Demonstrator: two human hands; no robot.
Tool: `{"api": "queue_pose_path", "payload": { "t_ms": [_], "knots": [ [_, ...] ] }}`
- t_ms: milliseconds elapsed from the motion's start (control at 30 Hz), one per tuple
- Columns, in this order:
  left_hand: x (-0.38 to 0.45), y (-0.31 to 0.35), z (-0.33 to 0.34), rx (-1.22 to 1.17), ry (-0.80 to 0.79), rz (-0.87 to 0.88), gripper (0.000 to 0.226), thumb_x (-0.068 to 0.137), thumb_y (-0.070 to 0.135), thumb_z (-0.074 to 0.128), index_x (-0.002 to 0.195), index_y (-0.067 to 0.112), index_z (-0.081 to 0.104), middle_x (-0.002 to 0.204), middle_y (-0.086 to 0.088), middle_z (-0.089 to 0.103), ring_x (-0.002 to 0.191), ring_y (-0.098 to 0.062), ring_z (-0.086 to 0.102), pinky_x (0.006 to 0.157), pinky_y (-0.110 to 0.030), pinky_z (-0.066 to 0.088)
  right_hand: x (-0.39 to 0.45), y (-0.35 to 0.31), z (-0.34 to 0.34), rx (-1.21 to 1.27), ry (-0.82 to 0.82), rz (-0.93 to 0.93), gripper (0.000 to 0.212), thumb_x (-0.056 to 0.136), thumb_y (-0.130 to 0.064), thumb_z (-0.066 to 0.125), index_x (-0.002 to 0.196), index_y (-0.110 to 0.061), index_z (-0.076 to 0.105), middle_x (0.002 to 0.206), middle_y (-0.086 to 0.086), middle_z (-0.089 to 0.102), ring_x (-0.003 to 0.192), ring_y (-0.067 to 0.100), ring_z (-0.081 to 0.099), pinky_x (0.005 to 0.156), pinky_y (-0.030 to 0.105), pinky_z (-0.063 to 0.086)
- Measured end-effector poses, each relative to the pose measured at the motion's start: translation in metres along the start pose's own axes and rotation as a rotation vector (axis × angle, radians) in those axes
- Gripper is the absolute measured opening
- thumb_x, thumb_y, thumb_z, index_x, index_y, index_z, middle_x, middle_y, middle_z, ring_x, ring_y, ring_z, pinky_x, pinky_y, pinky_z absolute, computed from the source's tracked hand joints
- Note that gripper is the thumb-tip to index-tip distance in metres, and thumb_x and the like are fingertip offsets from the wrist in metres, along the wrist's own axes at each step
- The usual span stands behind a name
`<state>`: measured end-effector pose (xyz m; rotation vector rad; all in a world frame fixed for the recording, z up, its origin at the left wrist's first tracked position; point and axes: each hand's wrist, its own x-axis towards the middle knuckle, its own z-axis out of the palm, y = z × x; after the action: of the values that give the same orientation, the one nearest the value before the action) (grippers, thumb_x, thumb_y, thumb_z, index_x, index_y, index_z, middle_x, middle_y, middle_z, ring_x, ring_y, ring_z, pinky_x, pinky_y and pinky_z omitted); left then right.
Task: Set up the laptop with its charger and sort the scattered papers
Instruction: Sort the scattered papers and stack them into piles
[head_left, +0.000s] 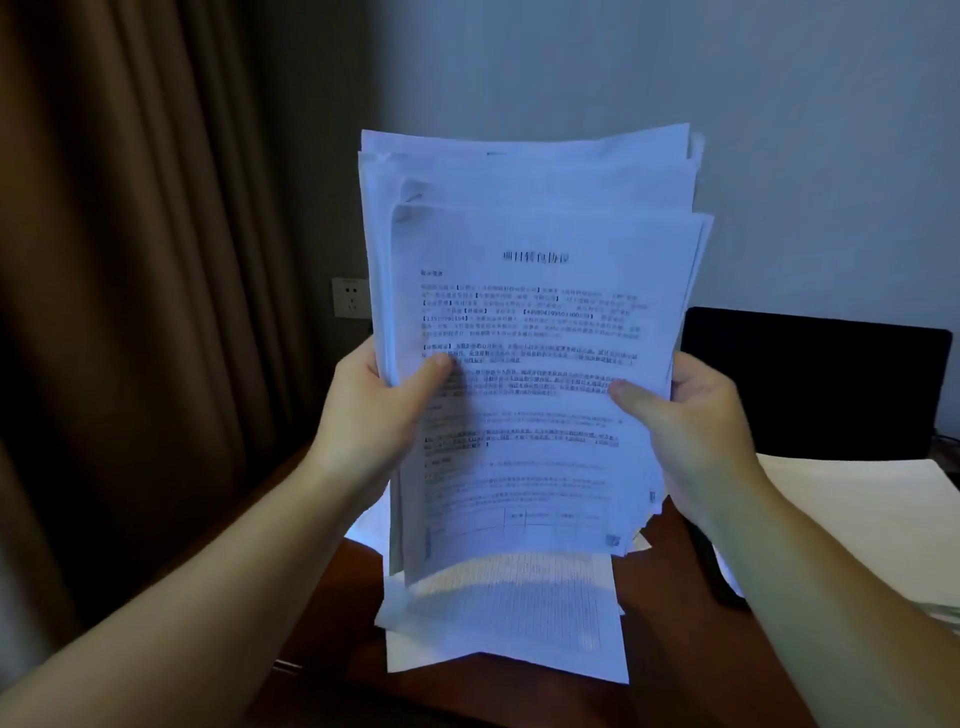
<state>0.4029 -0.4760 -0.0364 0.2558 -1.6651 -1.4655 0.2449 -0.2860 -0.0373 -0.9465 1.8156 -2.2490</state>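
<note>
The left hand (371, 410) and right hand (691, 421) grip an uneven stack of white printed papers (535, 332) upright, long axis vertical, title uppermost, thumbs curled over its side edges.

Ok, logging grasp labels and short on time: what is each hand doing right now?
Left hand: grips the left edge of the upright stack of papers, thumb on the front sheet.
Right hand: grips the stack's right edge, thumb in front.

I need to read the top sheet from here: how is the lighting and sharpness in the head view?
Head view: dim room with a bluish cast; the stack of papers, gripped by the left hand and right hand, is soft, its body text unreadable; its shadow falls on the sheets on the desk; the curtain is dark.
</note>
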Motion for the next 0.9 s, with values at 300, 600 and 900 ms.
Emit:
{"api": "queue_pose_path", "payload": {
  "t_ms": [300,600,900],
  "knots": [
    [-0.031,-0.047,0.006,0.082,0.007,0.11,0.04,0.094,0.007,0.072,0.129,0.021,0.057,0.126,0.009,0.071,0.123,-0.011,0.065,0.104,-0.038,0.052,-0.023,0.035,-0.008,-0.008,-0.108,0.15,0.035,0.092,0.004,0.065,0.121,-0.016,0.067,0.118,0.002,0.075,0.111,0.024,0.07,0.105,0.055,0.049],
    [-0.022,-0.039,0.004,0.106,0.082,0.03,0.011,0.093,0.015,0.075,0.099,0.024,0.075,0.095,0.013,0.079,0.091,-0.007,0.074,0.082,-0.038,0.06,-0.027,0.024,-0.006,-0.024,-0.093,0.192,0.026,0.092,0.001,0.067,0.111,-0.016,0.073,0.11,0.0,0.077,0.104,0.021,0.073,0.102,0.052,0.051],
    [-0.029,-0.04,0.021,0.103,0.137,0.023,0.015,0.093,0.02,0.075,0.104,0.031,0.074,0.102,0.017,0.077,0.099,-0.008,0.074,0.086,-0.039,0.06,-0.032,0.016,0.0,-0.022,-0.016,0.129,0.021,0.091,-0.005,0.071,0.104,-0.02,0.075,0.104,-0.002,0.079,0.099,0.022,0.075,0.095,0.051,0.056]
  ]
}}
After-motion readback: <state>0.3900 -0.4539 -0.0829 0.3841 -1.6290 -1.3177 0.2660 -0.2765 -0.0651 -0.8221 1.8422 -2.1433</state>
